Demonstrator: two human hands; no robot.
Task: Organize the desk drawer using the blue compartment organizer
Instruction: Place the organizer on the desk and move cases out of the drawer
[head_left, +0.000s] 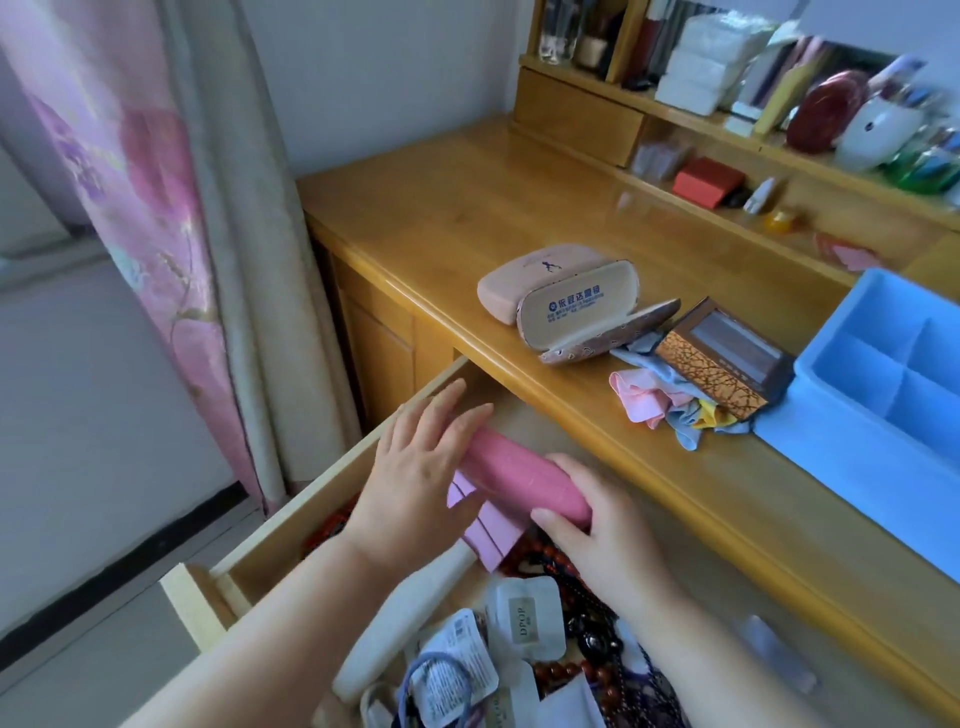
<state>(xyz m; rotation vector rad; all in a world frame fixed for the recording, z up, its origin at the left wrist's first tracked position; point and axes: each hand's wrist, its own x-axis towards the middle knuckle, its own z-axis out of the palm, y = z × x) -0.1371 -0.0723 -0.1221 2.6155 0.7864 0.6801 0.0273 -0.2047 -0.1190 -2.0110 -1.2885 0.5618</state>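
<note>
The wooden desk drawer (291, 514) stands pulled open at the lower left. Over it both hands hold a pink case (519, 480). My left hand (415, 467) lies on its far end with fingers nearly straight. My right hand (587, 519) grips its near end, thumb curled against it. A lilac cloth (493, 535) hangs beneath the case. The blue compartment organizer (831, 374) sits empty on the desktop at the right edge.
The drawer holds a white tube (405, 618), DPOP packets (527, 613), dark bead strings (592, 634) and a blue cord. On the desktop (467, 208) lie a pink glasses case (530, 275), an open brown glasses case (582, 322), crumpled cloths (660, 405) and a brown box (727, 358). Shelves at the back.
</note>
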